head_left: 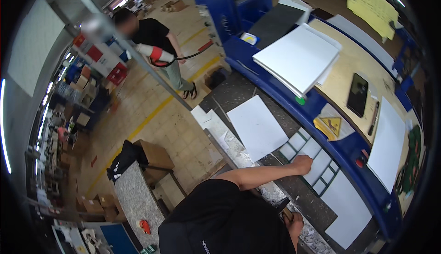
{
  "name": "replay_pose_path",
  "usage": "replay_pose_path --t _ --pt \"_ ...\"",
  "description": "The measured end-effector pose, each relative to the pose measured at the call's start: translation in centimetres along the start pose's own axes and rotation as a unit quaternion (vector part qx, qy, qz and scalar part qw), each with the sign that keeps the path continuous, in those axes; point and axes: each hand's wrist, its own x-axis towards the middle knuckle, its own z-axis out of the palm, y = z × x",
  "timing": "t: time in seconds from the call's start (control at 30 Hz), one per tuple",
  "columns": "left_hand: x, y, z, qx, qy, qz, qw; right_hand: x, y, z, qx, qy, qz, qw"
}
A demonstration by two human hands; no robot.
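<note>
Fingers of the left hand (303, 163) press flat on a white die-cut sheet (317, 162), gripping nothing; steady, even pressure suits.

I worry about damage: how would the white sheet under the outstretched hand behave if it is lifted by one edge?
The white sheet lies flat and looks thin, so it would probably feel light and sag or bend. Its smooth face may let it slide on the dark surface. The left hand rests at its edge; the right hand is lower, its grip unclear.

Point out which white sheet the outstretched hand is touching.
The long cut-out sheet with rectangular windows, under the left hand. The plain sheet beside it lies untouched.
</note>
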Motion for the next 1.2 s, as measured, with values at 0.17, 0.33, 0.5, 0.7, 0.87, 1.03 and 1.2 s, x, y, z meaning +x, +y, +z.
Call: replay_pose_path --t 0.17,0.33,0.5,0.7,0.87,1.03,1.2 --pt "-0.8 -0.8 3.3 -0.048 0.046 -0.003 0.998 1.6 -0.1 -2.0 -0.053 -0.106 0.041 0.992" --pt "-3.3 -2.7 7.2 -0.059 0.015 0.058 0.996 10.1 -8.7 -9.6 0.049 -0.001 0.106 0.993" --pt "-7.1 -3.6 -2.5 -0.096 0.231 -0.046 0.967 19.9 -6.9 -4.9 0.055 0.033 0.028 0.998" --pt "-6.9 -9.4 -4.6 0.053 0.059 -0.160 0.984 24.3 -8.5 0.4 -0.220 -0.044 -0.090 0.970" --pt "-4.7 -10.3 -5.3 0.100 -0.021 -0.118 0.988 25.1 -8.1 1.1 -0.271 -0.128 -0.078 0.951" --pt "-5.4 -10.5 -5.1 0.115 -0.074 -0.084 0.987 24.5 -9.2 1.5 -0.316 -0.184 -0.049 0.929" --pt "-6.3 -10.1 -5.4 0.095 -0.068 -0.096 0.989 23.8 -8.1 1.2 -0.207 -0.169 -0.037 0.963"
